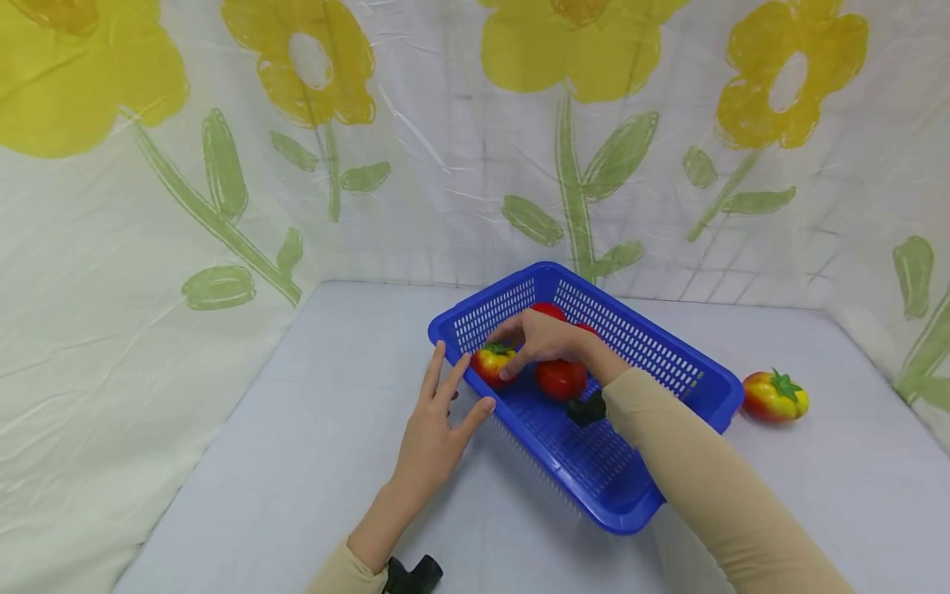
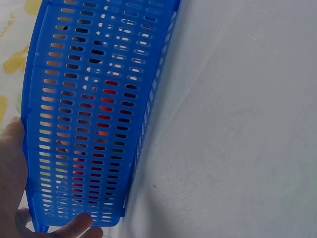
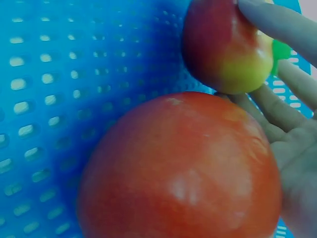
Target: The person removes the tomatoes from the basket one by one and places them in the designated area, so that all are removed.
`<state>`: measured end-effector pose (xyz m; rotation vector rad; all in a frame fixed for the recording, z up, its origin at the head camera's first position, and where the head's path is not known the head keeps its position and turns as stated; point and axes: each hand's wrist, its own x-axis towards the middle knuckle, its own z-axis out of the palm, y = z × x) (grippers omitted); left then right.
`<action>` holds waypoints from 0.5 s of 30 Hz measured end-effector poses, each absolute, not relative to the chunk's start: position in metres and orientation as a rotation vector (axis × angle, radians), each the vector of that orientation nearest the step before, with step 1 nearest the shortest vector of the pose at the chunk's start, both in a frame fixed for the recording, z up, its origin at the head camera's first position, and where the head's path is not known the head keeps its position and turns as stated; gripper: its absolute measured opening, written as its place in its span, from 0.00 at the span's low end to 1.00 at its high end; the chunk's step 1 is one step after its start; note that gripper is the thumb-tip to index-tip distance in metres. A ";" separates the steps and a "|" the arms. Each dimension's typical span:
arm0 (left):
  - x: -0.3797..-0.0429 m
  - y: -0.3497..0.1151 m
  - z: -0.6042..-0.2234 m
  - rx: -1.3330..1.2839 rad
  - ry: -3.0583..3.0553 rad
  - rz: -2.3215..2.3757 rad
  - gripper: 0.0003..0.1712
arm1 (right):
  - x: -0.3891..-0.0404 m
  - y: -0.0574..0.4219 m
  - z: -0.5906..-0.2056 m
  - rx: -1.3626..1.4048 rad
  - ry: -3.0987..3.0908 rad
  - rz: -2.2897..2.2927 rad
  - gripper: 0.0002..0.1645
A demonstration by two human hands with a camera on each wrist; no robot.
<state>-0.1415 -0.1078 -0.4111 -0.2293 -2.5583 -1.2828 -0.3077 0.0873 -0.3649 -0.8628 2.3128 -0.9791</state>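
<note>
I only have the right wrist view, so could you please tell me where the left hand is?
Observer: The left hand is at the rim of the blue basket, its fingers spread.
Operator: Thank you; does any fruit lie outside the basket?
Observer: Yes, one red-and-yellow fruit lies on the table, past the basket's right end.
Operator: And does the basket hold more than the two I see?
Observer: Yes, another red fruit shows partly behind the right hand.
</note>
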 end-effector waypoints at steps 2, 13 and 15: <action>-0.142 -0.108 -0.411 -0.233 -2.554 -1.283 0.41 | -0.307 0.088 -0.364 -0.863 2.323 -1.008 0.34; -0.142 -0.108 -0.412 -0.240 -2.554 -1.276 0.41 | -0.309 0.089 -0.362 -0.839 2.353 -1.042 0.33; -0.142 -0.108 -0.412 -0.240 -2.554 -1.275 0.41 | -0.309 0.089 -0.362 -0.826 2.363 -1.044 0.33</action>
